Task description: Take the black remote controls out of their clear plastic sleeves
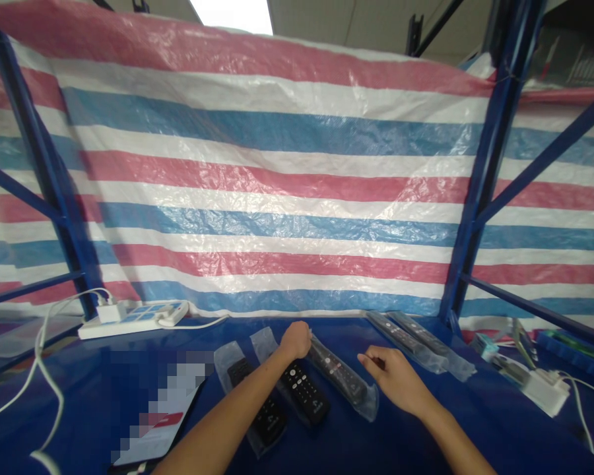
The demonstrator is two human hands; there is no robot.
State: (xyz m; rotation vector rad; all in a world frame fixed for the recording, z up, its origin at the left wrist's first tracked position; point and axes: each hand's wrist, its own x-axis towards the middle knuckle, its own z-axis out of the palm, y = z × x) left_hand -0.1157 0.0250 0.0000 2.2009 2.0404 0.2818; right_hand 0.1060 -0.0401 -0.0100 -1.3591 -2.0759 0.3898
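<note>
My left hand (296, 341) is closed at the upper end of a black remote control (341, 376) in a clear plastic bag; its fingertips are mostly hidden. Under that wrist lies a second bagged remote control (307, 392), its top covered by the hand. Another bagged remote control (270, 422) lies further left, partly hidden by my left forearm. My right hand (396, 379) hovers just right of the first remote, fingers loosely curled, thumb apart, nothing visible in it.
Two more bagged remotes (408, 343) lie at the back right of the blue table (386, 442). A white power strip (133, 320) with cables stands at the back left, a partly pixelated tablet-like device (163, 422) before it. White plugs (544, 389) sit at right. Blue posts (480, 191) frame a striped sheet (277, 198).
</note>
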